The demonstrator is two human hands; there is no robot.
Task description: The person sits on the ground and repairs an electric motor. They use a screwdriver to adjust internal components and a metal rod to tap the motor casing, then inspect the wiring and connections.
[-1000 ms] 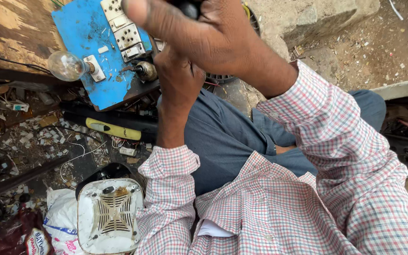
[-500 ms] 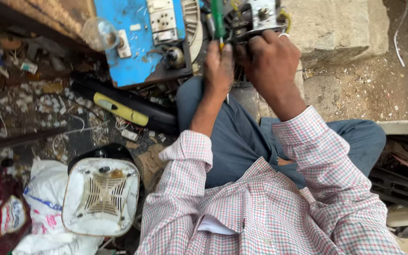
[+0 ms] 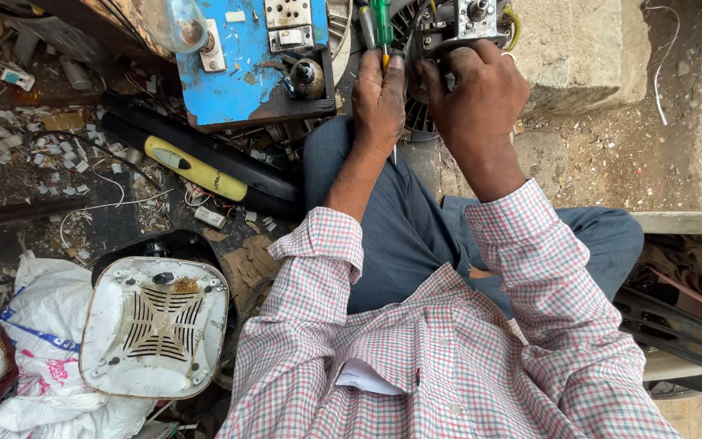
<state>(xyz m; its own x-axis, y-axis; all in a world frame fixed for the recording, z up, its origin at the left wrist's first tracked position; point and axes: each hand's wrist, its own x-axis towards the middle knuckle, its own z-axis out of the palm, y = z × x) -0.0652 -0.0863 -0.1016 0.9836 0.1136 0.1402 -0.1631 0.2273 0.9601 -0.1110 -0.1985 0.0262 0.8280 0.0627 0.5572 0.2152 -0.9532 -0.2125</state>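
Note:
My left hand (image 3: 379, 97) is closed around a green-handled screwdriver (image 3: 381, 20) that points up out of the fist. Just to its right, my right hand (image 3: 477, 93) grips a small grey electric motor (image 3: 461, 20) with dark and yellow wires. Both hands are held out over my knees in blue-grey trousers (image 3: 404, 236). My sleeves are red and white check.
A blue switchboard (image 3: 245, 69) with sockets and a clear bulb (image 3: 179, 24) lies at upper left. Below it are a black and yellow device (image 3: 197, 167), a white vented appliance base (image 3: 154, 325) and white sacks (image 3: 42, 358). Scraps and wires litter the ground. A concrete block (image 3: 578, 49) sits at upper right.
The view has tilted down and my hands have moved away from the camera. They now hold the motor and screwdriver lower, over my knees.

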